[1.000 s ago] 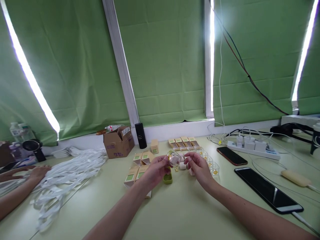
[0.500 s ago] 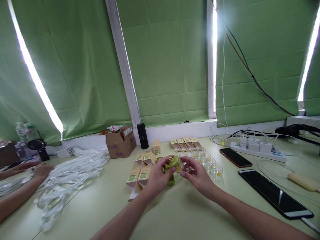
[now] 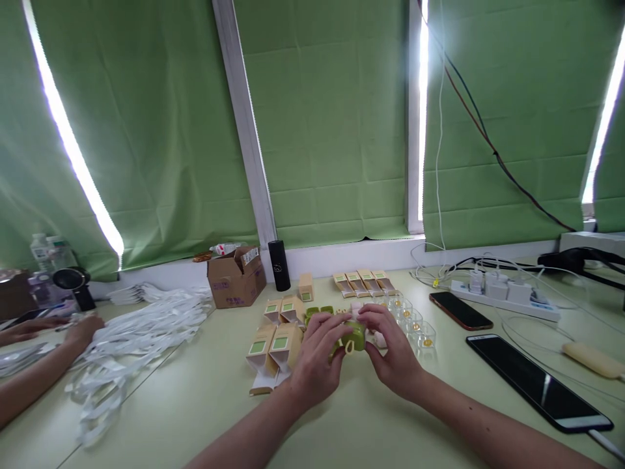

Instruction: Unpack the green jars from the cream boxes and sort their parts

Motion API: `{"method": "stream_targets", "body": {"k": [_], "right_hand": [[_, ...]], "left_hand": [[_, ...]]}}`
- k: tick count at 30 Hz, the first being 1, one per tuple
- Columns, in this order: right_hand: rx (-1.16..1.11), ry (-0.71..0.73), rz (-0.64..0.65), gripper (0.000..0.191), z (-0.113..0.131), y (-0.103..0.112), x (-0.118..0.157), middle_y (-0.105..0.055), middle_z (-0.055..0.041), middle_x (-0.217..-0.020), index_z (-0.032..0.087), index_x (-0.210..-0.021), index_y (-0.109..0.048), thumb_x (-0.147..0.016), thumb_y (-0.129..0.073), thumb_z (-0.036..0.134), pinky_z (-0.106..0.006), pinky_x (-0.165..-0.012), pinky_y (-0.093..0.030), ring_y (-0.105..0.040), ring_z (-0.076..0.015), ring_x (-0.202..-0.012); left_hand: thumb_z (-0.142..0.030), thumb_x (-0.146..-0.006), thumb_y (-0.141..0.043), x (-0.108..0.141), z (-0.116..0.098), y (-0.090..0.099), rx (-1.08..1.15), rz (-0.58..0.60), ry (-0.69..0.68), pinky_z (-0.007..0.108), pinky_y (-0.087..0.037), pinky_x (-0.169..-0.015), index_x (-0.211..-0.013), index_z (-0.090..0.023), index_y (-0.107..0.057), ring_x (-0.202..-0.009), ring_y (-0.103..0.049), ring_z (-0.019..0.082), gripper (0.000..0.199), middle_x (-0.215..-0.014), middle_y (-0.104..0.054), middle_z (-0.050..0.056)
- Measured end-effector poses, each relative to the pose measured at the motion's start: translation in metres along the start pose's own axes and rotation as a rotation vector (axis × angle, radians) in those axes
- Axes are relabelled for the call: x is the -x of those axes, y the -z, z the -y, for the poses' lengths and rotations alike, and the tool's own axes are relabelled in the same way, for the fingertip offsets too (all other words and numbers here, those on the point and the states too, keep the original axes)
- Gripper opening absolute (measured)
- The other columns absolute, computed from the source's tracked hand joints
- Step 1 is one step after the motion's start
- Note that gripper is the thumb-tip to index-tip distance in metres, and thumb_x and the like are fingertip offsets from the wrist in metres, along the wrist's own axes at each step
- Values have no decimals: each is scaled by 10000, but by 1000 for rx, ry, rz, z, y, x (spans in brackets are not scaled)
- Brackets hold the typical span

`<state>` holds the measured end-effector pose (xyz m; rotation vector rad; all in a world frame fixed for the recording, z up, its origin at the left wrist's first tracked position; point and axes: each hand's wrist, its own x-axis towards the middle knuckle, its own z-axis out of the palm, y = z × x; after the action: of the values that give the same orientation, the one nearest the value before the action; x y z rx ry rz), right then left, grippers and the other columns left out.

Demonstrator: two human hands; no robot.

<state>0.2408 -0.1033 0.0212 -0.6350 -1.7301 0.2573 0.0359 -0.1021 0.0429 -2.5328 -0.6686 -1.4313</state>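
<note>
Both hands meet over the table around a small rounded green case with a pale yellow loop hanging toward me. My left hand has its fingers closed on the case's left side. On the other side, my right hand pinches it between thumb and fingers. More green cases lie just behind my left hand, partly covered by it. To the right stand several clear cups with yellow centres. Kraft paper boxes with green labels sit left of my hands, their near flaps open.
More kraft boxes line the back, near a brown carton and a black cylinder. Two phones, a power strip and cables occupy the right. White straps lie left, beside another person's hands.
The green case has been turned over, so its loop now points down toward me. The clear cup seen at its right is now hidden. My hands have moved slightly right.
</note>
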Motion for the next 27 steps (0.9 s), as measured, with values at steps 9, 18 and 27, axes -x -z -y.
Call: {"method": "stream_targets", "body": {"k": [9,18,27], "right_hand": [[151,194,53,510,-6,0,0,-615,-130,-1316,258,-1379,-489,-901,-548,90,-521,-1099,-504,-553,-303,-1310],[144,76,119,494,-10,-2,1,-612,-136,-1319,260,-1350,-524,-886,-660,158,-480,-1007,-561,-569,-306,-1271],[121,39,155,497,-3,-2,-2,-625,-129,-1249,264,-1337,-531,-873,-676,160,-490,-946,-572,-580,-304,-1170]], "left_hand": [[-67,-866,-666,-5,-8,4,-70,-34,-112,491,-513,-1032,-1236,-216,-599,-1206,-620,279,405,-1330,-695,138],[-64,-908,-646,-7,2,0,-4,-90,-87,434,-554,-964,-1069,-226,-666,-1113,-690,242,229,-1190,-758,105],[-55,-931,-580,-4,5,-4,-16,-96,-16,411,-536,-921,-1006,-221,-615,-1026,-703,226,186,-1097,-773,89]]}}
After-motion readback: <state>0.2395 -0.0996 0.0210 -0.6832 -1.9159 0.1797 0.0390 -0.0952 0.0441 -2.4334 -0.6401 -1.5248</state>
